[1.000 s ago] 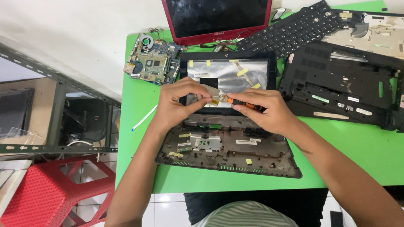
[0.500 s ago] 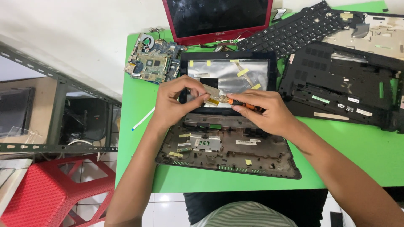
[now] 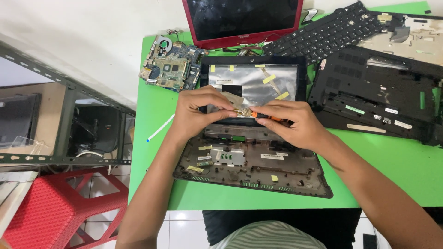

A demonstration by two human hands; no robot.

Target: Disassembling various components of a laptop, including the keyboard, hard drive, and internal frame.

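Note:
An opened laptop base shell (image 3: 258,168) lies on the green table (image 3: 383,166) in front of me, joined to a black lid back with silver foil (image 3: 254,83). My left hand (image 3: 200,113) pinches a small brass-coloured part and a strip of clear tape at the hinge line. My right hand (image 3: 290,124) grips an orange-handled screwdriver (image 3: 265,115), its tip pointing left at that part. The two hands almost touch over the hinge area.
A red laptop screen (image 3: 242,20) stands at the table's far edge, with a green motherboard with fan (image 3: 170,67) left of it. A black keyboard (image 3: 323,34) and a black bottom cover (image 3: 378,97) lie at the right. A white ribbon cable (image 3: 160,128) lies left; a red stool (image 3: 50,212) stands below.
Both hands stay at the hinge; the left fingers have shifted slightly around the small part. The screwdriver keeps its place.

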